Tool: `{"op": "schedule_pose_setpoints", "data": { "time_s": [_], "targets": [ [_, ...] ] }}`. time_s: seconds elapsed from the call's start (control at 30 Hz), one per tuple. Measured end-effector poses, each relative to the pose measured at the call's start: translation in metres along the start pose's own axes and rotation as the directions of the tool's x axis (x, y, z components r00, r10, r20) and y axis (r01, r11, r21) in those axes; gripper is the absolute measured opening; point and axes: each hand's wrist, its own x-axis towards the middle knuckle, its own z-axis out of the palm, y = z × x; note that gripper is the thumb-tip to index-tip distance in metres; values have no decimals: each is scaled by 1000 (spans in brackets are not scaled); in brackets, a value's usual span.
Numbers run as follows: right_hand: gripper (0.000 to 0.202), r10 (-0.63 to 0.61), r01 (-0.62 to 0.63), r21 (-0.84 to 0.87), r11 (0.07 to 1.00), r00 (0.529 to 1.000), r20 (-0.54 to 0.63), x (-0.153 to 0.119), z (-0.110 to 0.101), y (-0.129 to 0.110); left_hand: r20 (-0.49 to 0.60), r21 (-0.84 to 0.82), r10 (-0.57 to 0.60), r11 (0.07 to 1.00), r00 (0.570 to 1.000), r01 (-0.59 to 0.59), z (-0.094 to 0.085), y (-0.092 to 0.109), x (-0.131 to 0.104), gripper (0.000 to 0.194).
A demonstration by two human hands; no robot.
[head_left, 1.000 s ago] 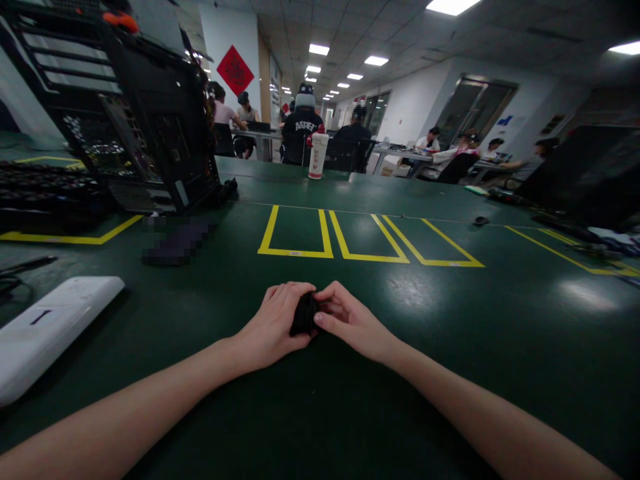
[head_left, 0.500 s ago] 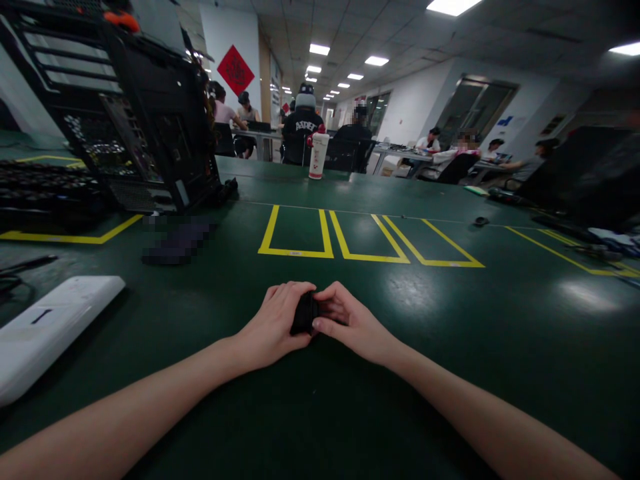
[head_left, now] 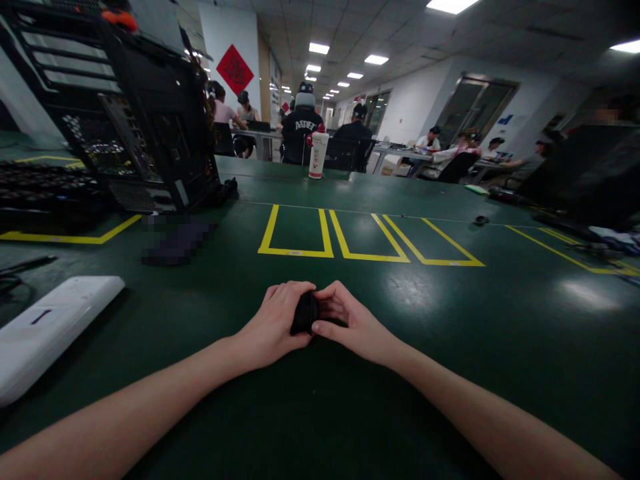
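Observation:
Between my two hands is a small black rounded object (head_left: 304,313), low over or on the dark green table; its exact kind does not show. My left hand (head_left: 274,323) wraps round its left side, thumb toward me and fingers over the far edge. From the right, the curled fingertips and thumb of my right hand (head_left: 353,323) grip its right edge. Much of the object is hidden by the fingers. Just beyond the hands, yellow tape outlines (head_left: 296,253) mark the tabletop.
An open black computer case (head_left: 150,127) stands at the left, with a blurred dark item (head_left: 180,240) before it. Nearer lies a white power strip-like box (head_left: 55,327). A white cup (head_left: 318,157) stands at the far edge. A small black ring (head_left: 481,221) lies right. People sit beyond.
Both hands keep nearly the same place and hold. The black object seems to have turned slightly between them.

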Motion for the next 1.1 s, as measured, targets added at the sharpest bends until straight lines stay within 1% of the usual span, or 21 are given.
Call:
{"op": "schedule_pose_setpoints", "data": {
  "time_s": [0.07,0.13,0.2,0.3,0.37,0.47,0.57,0.63,0.73,0.83,0.97,1.0,1.1],
  "targets": [
    [19,9,-9,38,999,1000,1,1,0,0,-3,-7,3,1000,1000,-3,0,0,0,55],
    [16,16,-15,48,999,1000,-17,2,1,0,-9,-15,8,1000,1000,-9,0,0,0,55],
    [21,35,-34,22,999,998,-44,2,1,-1,-11,-23,13,1000,1000,-13,-1,0,0,55],
    [24,62,-63,-26,998,998,-31,1,0,-3,-17,-27,19,999,1000,-20,-1,0,0,55],
    [26,29,-29,-33,999,1000,-4,0,-1,-4,-19,-24,20,1000,1000,-20,-1,0,0,55],
    [35,-12,12,6,1000,1000,18,-1,-2,-4,-7,-20,13,1000,1000,-13,-2,0,-1,57],
    [22,10,-11,65,998,1000,16,-1,0,-3,-1,-30,13,999,1000,-13,-3,1,0,56],
    [15,9,-8,59,998,1000,-10,0,0,-3,-2,-39,15,999,1000,-15,-3,2,0,55],
    [22,23,-23,-18,1000,999,-41,2,0,-1,-9,-32,9,999,1000,-9,-2,2,1,53],
    [27,40,-41,-65,997,999,-17,2,-1,-1,-19,-13,9,1000,1000,-9,0,1,0,55],
    [34,-35,36,-48,998,999,10,1,-3,-3,6,-7,1,1000,1000,-1,-1,0,-1,56],
    [32,-36,36,-32,999,999,11,1,-3,-3,9,-10,-2,1000,1000,2,-1,0,-1,57],
    [19,-9,9,7,1000,1000,-1,1,-1,-3,-7,-27,3,1000,1000,-3,-2,1,0,55]
  ]
}}
